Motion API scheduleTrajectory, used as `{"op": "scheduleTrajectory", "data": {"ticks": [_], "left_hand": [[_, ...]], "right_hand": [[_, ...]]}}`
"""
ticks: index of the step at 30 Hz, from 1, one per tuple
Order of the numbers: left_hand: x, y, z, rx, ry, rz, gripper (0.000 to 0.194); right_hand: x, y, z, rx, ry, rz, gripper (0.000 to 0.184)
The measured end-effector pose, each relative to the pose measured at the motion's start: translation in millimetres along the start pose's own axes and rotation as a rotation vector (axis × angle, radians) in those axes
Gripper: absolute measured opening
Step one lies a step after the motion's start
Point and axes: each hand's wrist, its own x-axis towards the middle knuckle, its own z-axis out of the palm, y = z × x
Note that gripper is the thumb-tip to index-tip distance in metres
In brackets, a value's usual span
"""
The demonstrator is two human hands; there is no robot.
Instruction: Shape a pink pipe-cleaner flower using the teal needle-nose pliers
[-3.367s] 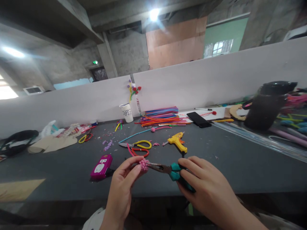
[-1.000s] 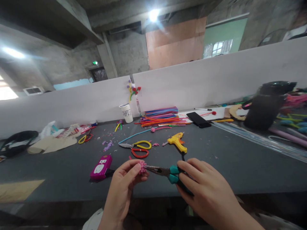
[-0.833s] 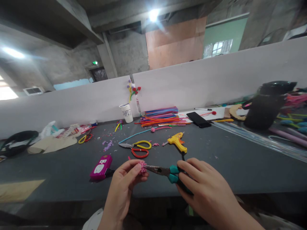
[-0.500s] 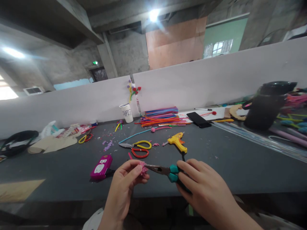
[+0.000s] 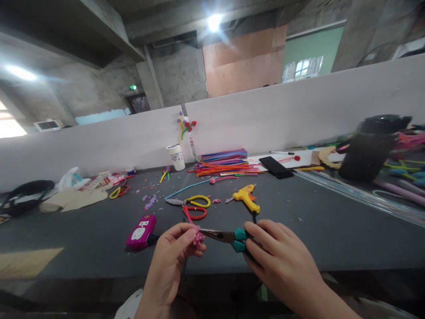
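Pinched between the thumb and fingers of my left hand (image 5: 177,246) is a small pink fuzzy pipe-cleaner piece (image 5: 198,236), with a pink stem (image 5: 187,214) sticking up from it. My right hand (image 5: 282,252) is wrapped round the teal-and-black handles of long-nose pliers (image 5: 222,235). The pliers' tips touch the pink piece beside my left fingertips; whether the jaws grip it I cannot tell. Just beyond my hands lie scissors (image 5: 191,204) with one yellow and one red handle. A yellow glue gun (image 5: 246,198) rests to their right.
A purple power socket block (image 5: 142,231) is left of my hands. Farther back are a bundle of coloured pipe cleaners (image 5: 226,165), a white cup (image 5: 175,158) and a black phone (image 5: 275,167). A dark jug (image 5: 368,148) stands at the right. A low white partition (image 5: 265,119) runs behind.
The pink piece has turned a little in my left fingers, and more of its stem now shows above them. The pliers stay at nearly the same spot.
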Motion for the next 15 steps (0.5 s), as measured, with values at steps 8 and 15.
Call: {"op": "scheduleTrajectory", "data": {"ticks": [8, 15], "left_hand": [[0.6, 1.5, 2.2, -0.025, 0.024, -0.031, 0.025], [1.1, 1.3, 0.6, -0.010, -0.009, -0.039, 0.023]], "right_hand": [[0.7, 0.4, -4.7, 0.028, 0.005, 0.003, 0.017], [-1.2, 1.1, -1.4, 0.003, -0.004, -0.022, 0.022]]}}
